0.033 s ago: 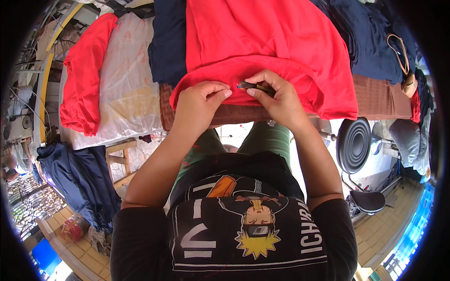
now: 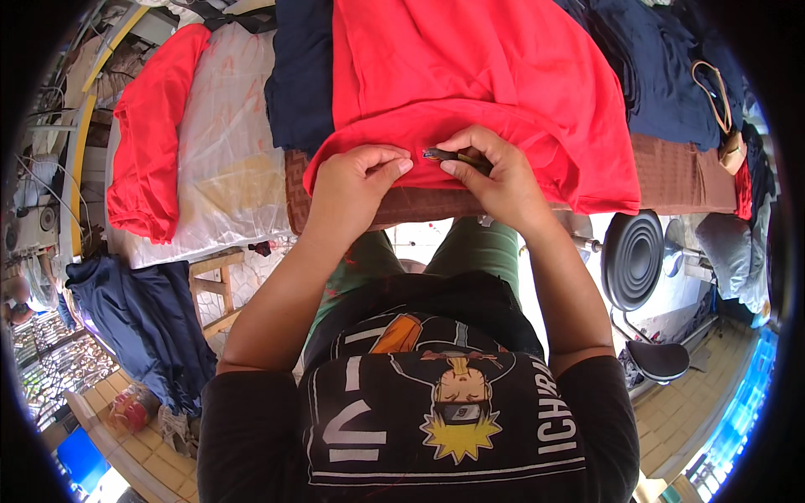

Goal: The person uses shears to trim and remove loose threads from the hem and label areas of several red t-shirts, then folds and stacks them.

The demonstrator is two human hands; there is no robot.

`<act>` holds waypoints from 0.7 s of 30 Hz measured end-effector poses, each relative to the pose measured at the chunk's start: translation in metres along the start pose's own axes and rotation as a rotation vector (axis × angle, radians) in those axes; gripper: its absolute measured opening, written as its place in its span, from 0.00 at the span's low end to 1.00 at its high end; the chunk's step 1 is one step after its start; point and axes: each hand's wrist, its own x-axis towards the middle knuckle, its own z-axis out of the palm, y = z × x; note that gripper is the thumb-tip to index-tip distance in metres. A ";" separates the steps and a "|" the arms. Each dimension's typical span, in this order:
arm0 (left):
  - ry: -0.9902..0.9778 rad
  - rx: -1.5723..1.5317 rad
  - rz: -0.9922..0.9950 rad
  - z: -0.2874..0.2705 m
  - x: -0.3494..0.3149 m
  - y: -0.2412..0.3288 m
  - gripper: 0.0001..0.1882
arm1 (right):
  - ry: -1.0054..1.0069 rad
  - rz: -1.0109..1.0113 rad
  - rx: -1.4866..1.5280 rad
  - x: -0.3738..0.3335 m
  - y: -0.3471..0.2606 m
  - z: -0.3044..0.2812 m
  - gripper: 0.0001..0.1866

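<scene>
A red garment [image 2: 478, 63] lies spread in front of me, its near edge folded over in a curved band. My left hand [image 2: 362, 180] is closed in a pinch on the red cloth near that edge, thumb against forefinger. Between the thumb and fingers of my right hand [image 2: 496, 172] is a small dark pair of thread snips [image 2: 454, 155]. Their shiny tip points left toward my left fingertips, just over the red fabric. Part of the tool is hidden by my right fingers.
A brown cloth [image 2: 679, 172] covers the table under the garment. Navy garments [image 2: 646, 71] are piled at the right, beside a tan strap [image 2: 713, 92]. At left lie another red garment [image 2: 151, 134] and a plastic-covered stack [image 2: 235, 126]. A round black stool seat [image 2: 633, 260] stands right.
The tip of the thread snips has shifted very slightly. Both hands and the red garment are otherwise in the same place.
</scene>
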 end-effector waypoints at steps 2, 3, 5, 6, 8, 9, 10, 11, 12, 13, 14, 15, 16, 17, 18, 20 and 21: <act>-0.030 -0.079 -0.030 -0.004 0.002 0.000 0.12 | -0.032 -0.049 -0.044 0.000 -0.002 -0.002 0.08; -0.046 -0.118 -0.045 -0.005 0.002 0.000 0.12 | -0.045 -0.075 -0.074 0.000 -0.003 -0.002 0.08; -0.050 -0.114 -0.057 -0.006 0.003 0.002 0.12 | -0.066 -0.109 -0.145 0.000 -0.004 -0.003 0.09; -0.051 -0.111 -0.063 -0.006 0.003 0.002 0.13 | -0.074 -0.118 -0.186 0.000 -0.005 -0.003 0.09; -0.051 -0.122 -0.057 -0.006 0.003 0.002 0.12 | -0.082 -0.136 -0.252 0.001 -0.006 -0.002 0.10; -0.050 -0.127 -0.054 -0.005 0.003 0.002 0.12 | -0.082 -0.145 -0.277 0.001 -0.007 -0.001 0.10; -0.040 -0.143 -0.041 -0.005 0.002 0.002 0.13 | -0.081 -0.155 -0.301 0.001 -0.007 -0.001 0.10; -0.032 -0.159 -0.029 -0.003 0.002 0.001 0.13 | -0.080 -0.156 -0.343 0.001 -0.008 -0.001 0.09; -0.023 -0.176 -0.017 -0.003 0.002 0.001 0.13 | -0.079 -0.157 -0.385 0.001 -0.008 -0.001 0.09; -0.037 -0.178 -0.035 -0.005 0.002 0.001 0.13 | -0.077 -0.158 -0.427 0.002 -0.009 -0.001 0.09; -0.051 -0.181 -0.054 -0.007 0.002 0.003 0.12 | -0.063 -0.157 -0.429 0.001 -0.009 -0.001 0.10; -0.066 -0.183 -0.073 -0.009 0.003 0.003 0.12 | -0.049 -0.156 -0.431 0.001 -0.009 -0.001 0.10; -0.065 -0.188 -0.064 -0.009 0.003 0.002 0.12 | -0.035 -0.155 -0.432 0.001 -0.010 -0.001 0.10; -0.062 -0.193 -0.055 -0.009 0.002 0.002 0.11 | -0.023 -0.155 -0.435 0.001 -0.012 -0.001 0.10; -0.060 -0.198 -0.047 -0.008 0.001 0.001 0.11 | -0.011 -0.155 -0.438 0.001 -0.014 -0.001 0.10; -0.037 -0.192 0.043 -0.007 0.001 -0.005 0.10 | 0.004 -0.166 -0.442 0.002 -0.015 0.000 0.11; -0.026 -0.189 0.089 -0.007 0.001 -0.007 0.09 | 0.005 -0.178 -0.444 0.003 -0.013 0.001 0.11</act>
